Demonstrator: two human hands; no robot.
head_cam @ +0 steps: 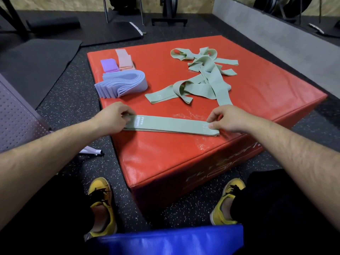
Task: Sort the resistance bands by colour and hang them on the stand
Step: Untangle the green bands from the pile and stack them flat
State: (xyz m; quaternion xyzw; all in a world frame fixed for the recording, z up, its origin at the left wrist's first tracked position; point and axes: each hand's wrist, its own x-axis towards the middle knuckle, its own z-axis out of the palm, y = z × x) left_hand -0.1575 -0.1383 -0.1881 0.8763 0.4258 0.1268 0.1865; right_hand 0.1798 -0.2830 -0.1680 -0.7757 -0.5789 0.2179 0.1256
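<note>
A flat stack of green bands (171,125) lies along the near edge of the red padded box (257,92). My left hand (115,116) pinches the stack's left end. Its right end is pinched by my right hand (227,117). Behind the stack a loose tangle of green bands (200,76) is spread over the middle of the box. At the back left lie a folded lilac-blue pile (122,84), a purple pile (109,65) and a pink pile (125,59). No stand shows in view.
The box sits on speckled black rubber floor (73,92). Dark mats (36,61) lie to the left, a perforated grey panel (14,116) at the left edge. A blue pad (169,240) is under me, my yellow shoes (101,201) beside the box.
</note>
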